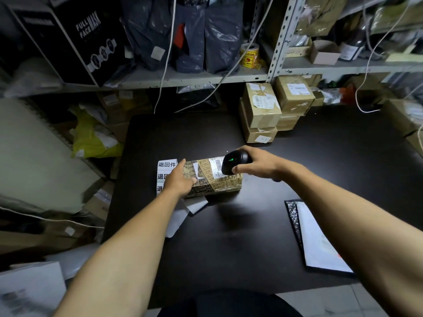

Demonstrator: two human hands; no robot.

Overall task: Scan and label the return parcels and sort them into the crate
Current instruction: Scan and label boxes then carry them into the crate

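- Both forearms reach forward from the bottom edge over the black table [263, 236], the largest surface in view.
- Metal shelving [183, 76] stands behind the table, loaded with grey plastic bags and a black carton printed "FULL FACE MASK" [75, 35].
- Brown cartons [263, 110], taped and labelled, are stacked at the table's far right side.
- White mailer [320, 239] with a dark bubble-wrap edge lies flat on the table, right of centre, partly under the right forearm.
- Parcel [212, 179], wrapped in brown printed tape, lies on the table at centre, with a white barcode label on its right upper face.
- Sheet of white labels [166, 170] printed with Chinese characters lies touching the parcel's left end.
- Left hand [180, 181] rests on the parcel's left end, fingers extended and pressing down.
- Right hand [258, 164] grips a black handheld scanner [235, 163], fingers curled round it; the scanner head sits just above the barcode label, a green light showing.
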